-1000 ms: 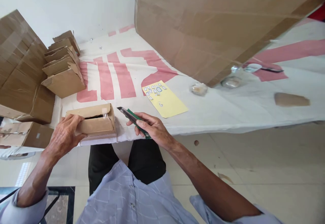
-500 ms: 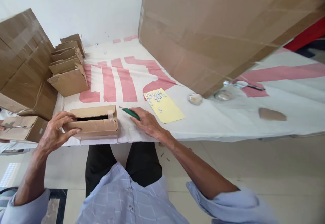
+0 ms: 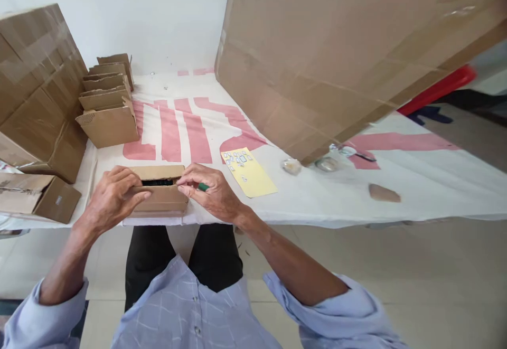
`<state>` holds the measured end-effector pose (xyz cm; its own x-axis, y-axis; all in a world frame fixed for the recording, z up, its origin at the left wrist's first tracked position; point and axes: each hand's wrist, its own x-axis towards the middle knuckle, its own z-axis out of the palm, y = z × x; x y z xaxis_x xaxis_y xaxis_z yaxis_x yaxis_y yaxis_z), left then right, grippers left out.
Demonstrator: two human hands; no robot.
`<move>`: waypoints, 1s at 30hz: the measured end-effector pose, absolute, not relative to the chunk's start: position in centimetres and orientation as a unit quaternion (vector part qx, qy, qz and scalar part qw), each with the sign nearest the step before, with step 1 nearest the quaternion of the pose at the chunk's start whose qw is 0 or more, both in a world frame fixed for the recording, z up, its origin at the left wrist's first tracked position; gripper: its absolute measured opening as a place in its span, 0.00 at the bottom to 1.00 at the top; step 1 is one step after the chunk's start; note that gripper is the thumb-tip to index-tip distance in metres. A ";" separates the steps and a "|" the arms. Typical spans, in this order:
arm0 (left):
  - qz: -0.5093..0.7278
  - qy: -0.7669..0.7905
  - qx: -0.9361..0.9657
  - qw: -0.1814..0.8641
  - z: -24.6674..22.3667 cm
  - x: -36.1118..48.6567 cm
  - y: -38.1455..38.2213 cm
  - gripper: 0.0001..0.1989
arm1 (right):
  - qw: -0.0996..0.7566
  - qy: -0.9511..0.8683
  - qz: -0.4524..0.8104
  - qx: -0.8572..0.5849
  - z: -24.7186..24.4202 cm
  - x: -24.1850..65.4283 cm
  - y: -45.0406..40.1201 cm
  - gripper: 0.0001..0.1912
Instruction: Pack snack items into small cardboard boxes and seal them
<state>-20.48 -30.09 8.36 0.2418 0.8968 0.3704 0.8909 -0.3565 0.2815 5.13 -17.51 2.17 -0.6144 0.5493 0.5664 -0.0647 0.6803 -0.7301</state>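
Note:
A small cardboard box (image 3: 160, 201) lies near the table's front edge, with a dark slot between its two top flaps. My left hand (image 3: 114, 196) grips the box's left end, fingers at the slot and thumb along the front flap. At the right end of the slot, my right hand (image 3: 209, 191) pinches with thumb and fingertips at the flap edges. A slim green-handled tool (image 3: 203, 186) is held in that same hand, mostly covered by the fingers; its thin tip is hidden. What lies inside the box looks black and is barely visible.
A yellow sheet (image 3: 257, 177) with small stickers lies to the right. Beyond it stands a large cardboard sheet (image 3: 317, 64). Clear tape rolls (image 3: 291, 166) and a brown scrap (image 3: 384, 192) sit nearby. On the left are a big carton (image 3: 43, 95), folded cardboard pieces (image 3: 111, 124) and another box (image 3: 43, 196).
My right hand has moved left with the green-handled tool, from beside the box onto its slot. My left hand has shifted slightly right along the box. A hand at the far left has left the view.

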 end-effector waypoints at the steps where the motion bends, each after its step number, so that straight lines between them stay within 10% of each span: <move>1: 0.226 0.564 0.794 0.001 8.3 -19.6 -29.5 0.18 | 0.431 -0.833 0.316 -0.144 2.0 5.1 -17.5 0.07; 10: 0.138 0.642 0.754 0.015 6.2 -16.8 -25.1 0.14 | 0.472 -0.876 -0.054 -0.082 -0.2 5.0 -20.2 0.12; 15: 0.169 0.631 0.755 0.058 7.0 -17.6 -24.8 0.19 | 0.501 -0.856 0.087 -0.092 -0.7 5.6 -22.4 0.09; 21: 0.208 0.628 0.747 0.060 6.9 -18.6 -23.8 0.23 | 0.540 -0.664 0.273 -0.439 -2.8 15.5 -10.4 0.13; 30: 0.248 0.596 0.764 0.010 6.3 -18.8 -24.0 0.17 | 0.516 -0.505 0.272 -0.636 -8.5 27.9 2.9 0.20</move>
